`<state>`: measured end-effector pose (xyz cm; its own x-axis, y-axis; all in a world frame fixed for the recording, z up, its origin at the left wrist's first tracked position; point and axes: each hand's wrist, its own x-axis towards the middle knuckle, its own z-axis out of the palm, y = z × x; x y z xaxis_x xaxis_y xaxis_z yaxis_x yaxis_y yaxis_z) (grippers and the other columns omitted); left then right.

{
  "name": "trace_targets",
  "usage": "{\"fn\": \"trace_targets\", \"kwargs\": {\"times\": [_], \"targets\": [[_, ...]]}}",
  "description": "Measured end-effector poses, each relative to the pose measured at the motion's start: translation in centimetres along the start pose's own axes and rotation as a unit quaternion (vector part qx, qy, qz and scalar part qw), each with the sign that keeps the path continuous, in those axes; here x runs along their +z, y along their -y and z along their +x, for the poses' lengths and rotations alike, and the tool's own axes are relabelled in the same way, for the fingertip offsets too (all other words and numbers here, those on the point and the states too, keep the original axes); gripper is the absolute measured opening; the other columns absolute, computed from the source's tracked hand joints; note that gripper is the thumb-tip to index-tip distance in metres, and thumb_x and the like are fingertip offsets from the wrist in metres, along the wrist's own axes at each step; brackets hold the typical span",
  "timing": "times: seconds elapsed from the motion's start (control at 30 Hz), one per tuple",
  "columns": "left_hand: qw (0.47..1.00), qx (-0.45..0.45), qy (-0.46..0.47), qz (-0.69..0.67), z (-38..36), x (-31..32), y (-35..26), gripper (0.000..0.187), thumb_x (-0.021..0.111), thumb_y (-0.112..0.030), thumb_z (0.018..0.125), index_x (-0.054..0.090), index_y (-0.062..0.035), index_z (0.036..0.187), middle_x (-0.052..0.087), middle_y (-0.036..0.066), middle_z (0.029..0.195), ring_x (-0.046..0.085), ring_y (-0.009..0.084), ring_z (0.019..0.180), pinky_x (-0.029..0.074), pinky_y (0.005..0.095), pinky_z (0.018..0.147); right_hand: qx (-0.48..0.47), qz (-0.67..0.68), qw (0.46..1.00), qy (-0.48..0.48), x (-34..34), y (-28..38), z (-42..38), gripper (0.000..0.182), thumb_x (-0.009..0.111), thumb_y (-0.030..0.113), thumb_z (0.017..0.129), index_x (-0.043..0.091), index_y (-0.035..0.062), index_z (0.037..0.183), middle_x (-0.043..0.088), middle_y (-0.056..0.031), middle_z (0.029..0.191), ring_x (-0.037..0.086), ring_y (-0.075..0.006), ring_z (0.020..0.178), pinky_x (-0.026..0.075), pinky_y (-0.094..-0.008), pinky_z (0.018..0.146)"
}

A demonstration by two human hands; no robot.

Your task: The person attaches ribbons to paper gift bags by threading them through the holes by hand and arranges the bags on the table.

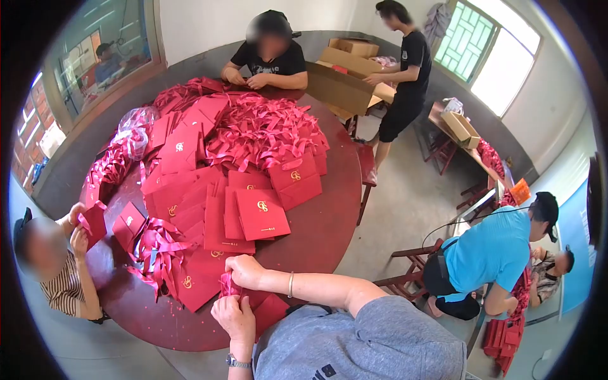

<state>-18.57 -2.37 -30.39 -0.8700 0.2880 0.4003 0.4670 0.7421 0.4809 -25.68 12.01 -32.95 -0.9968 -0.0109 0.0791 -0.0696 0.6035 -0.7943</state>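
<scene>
My right hand (247, 271), with a bracelet on its wrist, is closed in a pinch on a pink ribbon (226, 284). Just below it, my left hand (234, 316), wearing a watch, has its fingers closed on the same ribbon. A red paper gift bag (269, 310) lies under and beside my hands at the table edge, partly covered by my forearm. Past my fingers, flat red gift bags (263, 214) with gold print are stacked and overlapping. A loose bunch of ribbon handles (161, 253) hangs over bags to the left of my hands.
The round dark-red table (335, 190) bears a big heap of ribbons (266, 133) and a plastic bag (136, 130). One person sits across, another at left, and one stands by cardboard boxes (342, 82). A person in blue (487, 253) bends at right near wooden stools (411, 272).
</scene>
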Motion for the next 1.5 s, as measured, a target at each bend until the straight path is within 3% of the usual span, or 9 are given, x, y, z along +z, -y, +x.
{"fn": "trace_targets", "kwargs": {"times": [0.27,0.3,0.37,0.6,0.67,0.9,1.2,1.27,1.5], "targets": [[0.997,-0.032,-0.041,-0.056,0.7,-2.5,2.2,0.017,0.072,-0.009,0.076,0.059,-0.0022,0.084,0.059,0.012,0.085,0.054,0.032,0.088,0.043,0.0436,0.079,-0.009,0.126,0.99,-0.066,-2.8,2.9,-3.5,0.045,0.067,0.027,0.085,0.055,0.0,0.119,0.063,-0.023,0.101,0.062,-0.0369,0.093,0.05,-0.043,0.082],[0.995,-0.049,-0.049,-0.073,0.7,-2.8,2.5,0.017,0.072,-0.008,0.076,0.058,-0.0015,0.084,0.059,0.013,0.085,0.054,0.0322,0.088,0.043,0.0437,0.079,-0.01,0.126,0.99,-0.065,-3.1,2.5,-4.1,0.045,0.067,0.027,0.085,0.055,0.0,0.119,0.063,-0.023,0.101,0.062,-0.0369,0.093,0.05,-0.043,0.082],[0.992,-0.065,-0.051,-0.094,0.5,-3.0,3.0,0.017,0.071,-0.007,0.077,0.058,-0.0006,0.086,0.059,0.014,0.087,0.054,0.0327,0.089,0.043,0.0434,0.079,-0.019,0.062,0.994,0.092,-3.6,1.9,-5.1,0.046,0.067,0.027,0.084,0.055,-0.0015,0.118,0.064,-0.0251,0.1,0.063,-0.0398,0.094,0.05,-0.0448,0.082],[0.991,-0.069,-0.11,-0.042,0.5,-3.6,2.8,0.027,0.067,-0.009,0.084,0.061,0.0016,0.108,0.063,0.017,0.097,0.057,0.0341,0.099,0.045,0.042,0.088,-0.078,0.083,0.988,0.104,-4.8,3.5,-5.8,0.034,0.063,0.02,0.087,0.058,-0.0019,0.113,0.064,-0.025,0.096,0.062,-0.0414,0.091,0.048,-0.0464,0.076],[0.971,-0.141,0.02,-0.193,-0.2,-3.7,4.0,0.041,0.068,-0.013,0.084,0.056,0.0041,0.119,0.064,0.021,0.105,0.059,0.037,0.1,0.046,0.043,0.089,-0.092,0.084,0.986,0.112,-5.1,3.4,-6.0,0.033,0.063,0.019,0.087,0.058,-0.0017,0.113,0.064,-0.0248,0.094,0.063,-0.0411,0.089,0.048,-0.0459,0.074],[0.971,-0.138,0.054,-0.186,-0.8,-4.4,5.0,0.042,0.068,-0.015,0.084,0.058,0.0046,0.119,0.064,0.021,0.108,0.062,0.0326,0.098,0.048,0.0394,0.087,-0.098,0.121,0.98,0.126,-5.3,3.2,-6.1,0.03,0.064,0.018,0.087,0.059,-0.0008,0.11,0.064,-0.0223,0.093,0.063,-0.0372,0.086,0.048,-0.0425,0.073],[0.881,-0.192,0.093,-0.422,-1.4,-5.0,5.1,0.046,0.067,-0.003,0.083,0.054,0.004,0.126,0.061,0.007,0.112,0.057,0.0143,0.098,0.047,0.0273,0.087,-0.056,0.183,0.973,0.131,-5.8,1.6,-6.1,0.028,0.064,0.017,0.089,0.061,-0.0006,0.11,0.067,-0.0158,0.096,0.065,-0.0243,0.089,0.049,-0.037,0.08],[0.849,-0.21,0.038,-0.483,-1.8,-3.6,5.8,0.044,0.066,0.001,0.083,0.055,0.0032,0.126,0.06,0.006,0.109,0.056,0.0118,0.094,0.047,0.0246,0.083,-0.044,0.174,0.973,0.144,-5.9,1.6,-6.0,0.029,0.064,0.018,0.089,0.061,-0.0006,0.111,0.067,-0.0156,0.097,0.065,-0.0234,0.09,0.049,-0.0365,0.082],[0.85,-0.219,-0.016,-0.478,-1.5,-4.0,5.1,0.042,0.063,0.006,0.083,0.055,0.0024,0.124,0.061,0.005,0.109,0.057,0.0111,0.095,0.046,0.0235,0.085,-0.013,0.179,0.974,0.14,-6.7,1.0,-6.4,0.05,0.065,0.022,0.087,0.051,0.0005,0.13,0.061,-0.0196,0.123,0.059,-0.028,0.115,0.046,-0.0376,0.096]]}}
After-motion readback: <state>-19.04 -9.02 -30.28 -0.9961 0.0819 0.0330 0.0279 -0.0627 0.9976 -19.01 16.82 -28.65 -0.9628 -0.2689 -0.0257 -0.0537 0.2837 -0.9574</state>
